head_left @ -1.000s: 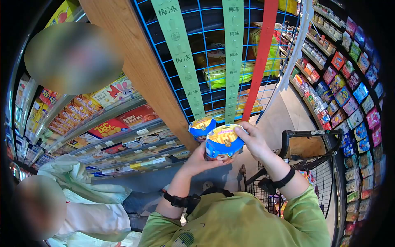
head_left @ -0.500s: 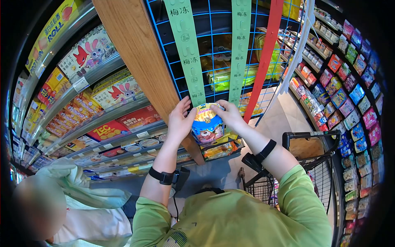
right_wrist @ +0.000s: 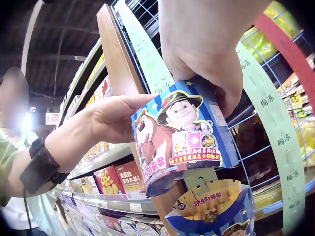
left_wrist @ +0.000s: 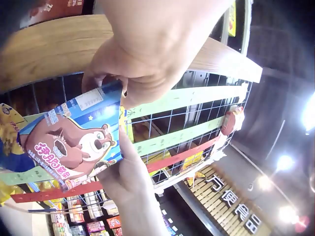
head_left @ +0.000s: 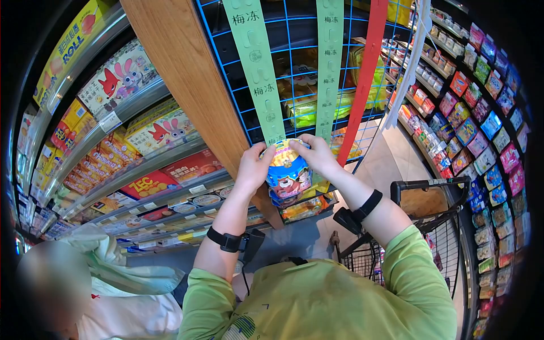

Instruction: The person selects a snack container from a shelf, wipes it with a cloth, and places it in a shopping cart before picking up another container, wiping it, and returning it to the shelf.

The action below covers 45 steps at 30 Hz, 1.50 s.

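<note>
Between one run of shelves on the left and one wall of hanging packs on the right, stands facing one rack of blue wire, edged by one wooden post. Has one other person near at lower left, in white and pale green. Has one cart at the right, with packs behind its mesh, too unclear to count. Counts three strips down the wire: two green strips and one red strip. Sees yellow-green packs inside the rack; cannot tell how many. Makes out at least two rabbit-and-fox boxes on the shelves, and below them one red box marked ZEC.

Holds one tub up before the rack, at the lower end of the left green strip. Grips its left side with the left hand and its right side with the right hand, fingers curled in, both thumbs at the top. Cannot tell whether the yellow sticks on top are printed or real. Has one matching second tub just below. Wears two black straps, one per forearm.
</note>
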Available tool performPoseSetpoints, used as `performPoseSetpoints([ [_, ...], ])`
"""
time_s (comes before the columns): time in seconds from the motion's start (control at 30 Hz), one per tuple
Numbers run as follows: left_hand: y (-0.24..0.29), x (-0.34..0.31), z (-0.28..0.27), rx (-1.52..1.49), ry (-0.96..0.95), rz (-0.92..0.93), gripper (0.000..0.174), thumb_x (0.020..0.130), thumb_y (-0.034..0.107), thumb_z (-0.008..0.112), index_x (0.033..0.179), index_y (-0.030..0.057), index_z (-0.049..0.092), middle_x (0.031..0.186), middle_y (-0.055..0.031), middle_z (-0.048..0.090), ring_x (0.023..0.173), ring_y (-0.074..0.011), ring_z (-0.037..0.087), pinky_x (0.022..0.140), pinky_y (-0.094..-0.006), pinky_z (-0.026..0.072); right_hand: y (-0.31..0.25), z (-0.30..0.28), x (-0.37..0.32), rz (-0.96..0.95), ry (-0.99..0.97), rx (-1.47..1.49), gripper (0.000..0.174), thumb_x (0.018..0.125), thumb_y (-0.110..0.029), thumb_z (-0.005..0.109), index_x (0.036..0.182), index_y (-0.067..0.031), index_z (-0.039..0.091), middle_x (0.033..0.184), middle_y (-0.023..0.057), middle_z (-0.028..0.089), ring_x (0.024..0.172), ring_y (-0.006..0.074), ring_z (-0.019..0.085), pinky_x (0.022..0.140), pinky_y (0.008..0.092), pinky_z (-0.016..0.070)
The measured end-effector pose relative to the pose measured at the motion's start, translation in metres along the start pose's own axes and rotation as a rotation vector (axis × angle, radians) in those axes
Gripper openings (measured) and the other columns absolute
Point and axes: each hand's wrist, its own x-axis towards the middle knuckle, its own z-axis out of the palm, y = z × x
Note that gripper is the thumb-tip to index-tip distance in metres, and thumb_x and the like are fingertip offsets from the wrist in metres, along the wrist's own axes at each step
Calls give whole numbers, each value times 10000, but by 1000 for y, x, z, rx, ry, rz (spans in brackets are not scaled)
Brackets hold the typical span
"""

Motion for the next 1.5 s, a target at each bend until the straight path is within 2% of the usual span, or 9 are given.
performPoseSetpoints([
  [0.43,5,1,-4,-249,-137,-151,284,962,227,494,1041,-32,578,926,-56,638,839,-89,577,750,-233,464,-7,9,-13,-42,64,-156,291,848,-276,613,885,8,661,735,177,656,691,258,666,622,349,496],
  [0.5,-2,4,-5,-201,-134,-102,250,954,187,505,1064,-30,565,936,-57,639,839,-96,583,749,-242,467,7,13,-9,-78,70,-201,309,866,-276,627,916,28,654,742,118,666,679,131,623,621,288,488],
  [0.63,-20,-1,-1,-300,-94,-42,257,933,141,535,1120,-35,540,1001,-76,632,920,-123,585,806,-255,466,24,19,-5,-86,81,-127,295,875,-257,620,935,30,651,774,101,671,706,117,616,646,276,490],
  [0.7,-30,-10,6,-174,84,177,300,915,113,560,1168,-41,515,1076,-110,612,1033,-152,564,887,-272,449,29,20,-2,-87,53,-25,283,865,-270,608,941,-4,668,785,159,674,730,225,668,666,334,499],
  [1.1,-48,-47,20,-334,278,120,406,896,87,590,1253,-35,439,1170,-131,535,1087,-175,535,937,-295,448,28,19,-4,-60,17,3,279,902,-248,595,974,18,633,821,70,657,775,90,585,693,265,480],
  [1.17,-44,-48,20,-296,290,117,392,901,91,586,1245,-36,447,1161,-129,539,1078,-172,539,927,-292,453,30,18,-3,-82,34,-1,279,874,-263,611,967,-3,651,813,148,675,758,190,656,678,320,497],
  [1.4,-46,-54,22,-343,313,175,450,901,84,581,1296,-17,393,1231,-152,483,1145,-205,490,965,-318,416,33,18,-9,-95,52,69,391,868,-279,616,1103,34,601,999,184,656,908,233,646,792,327,500],
  [1.43,-40,-59,23,-242,372,186,464,890,92,595,1298,-6,397,1228,-139,484,1136,-212,484,975,-331,399,37,16,-12,-104,51,70,393,894,-238,603,1178,29,554,1028,139,639,926,153,608,816,286,495],
  [1.5,-42,-66,23,-81,448,255,446,882,104,593,1281,12,417,1224,-121,486,1112,-209,473,968,-337,377,10,-1,-35,-123,142,-68,383,892,-237,579,1177,17,552,1080,188,623,980,257,624,846,346,494],
])
